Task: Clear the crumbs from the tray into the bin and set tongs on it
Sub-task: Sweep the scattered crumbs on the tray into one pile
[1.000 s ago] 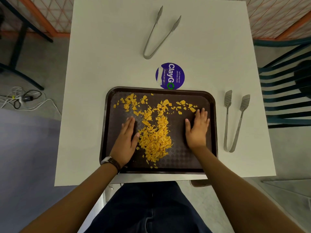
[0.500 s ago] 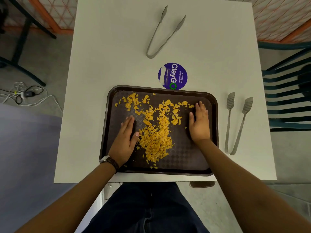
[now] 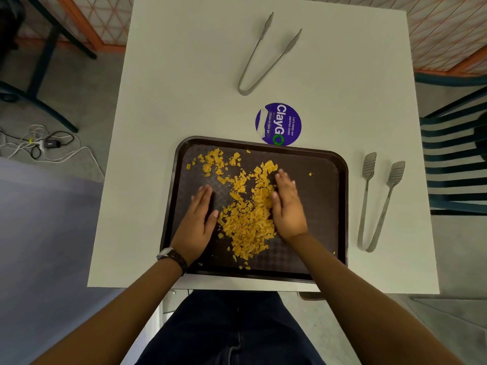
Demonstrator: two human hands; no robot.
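Note:
A dark brown tray (image 3: pixel 326 206) lies on the white table (image 3: pixel 163 159) near its front edge. Yellow-orange crumbs (image 3: pixel 245 219) are heaped in the tray's middle, with a scatter toward its far left corner. My left hand (image 3: pixel 199 219) lies flat on the tray against the heap's left side. My right hand (image 3: pixel 288 204) stands on edge against the heap's right side, fingers together. Neither hand holds anything. Flat-tipped metal tongs (image 3: pixel 379 201) lie on the table right of the tray. Narrow metal tongs (image 3: pixel 266 56) lie at the far middle. No bin is in view.
A round purple sticker (image 3: pixel 278 122) sits on the table just beyond the tray. Dark green chairs (image 3: pixel 456 164) stand at the right. On the floor at the left lie cables (image 3: pixel 42 143) and another table's black base (image 3: pixel 39 83).
My right hand has slid left across the tray, pushing the right-side crumbs into the central heap. My left hand has stayed in place.

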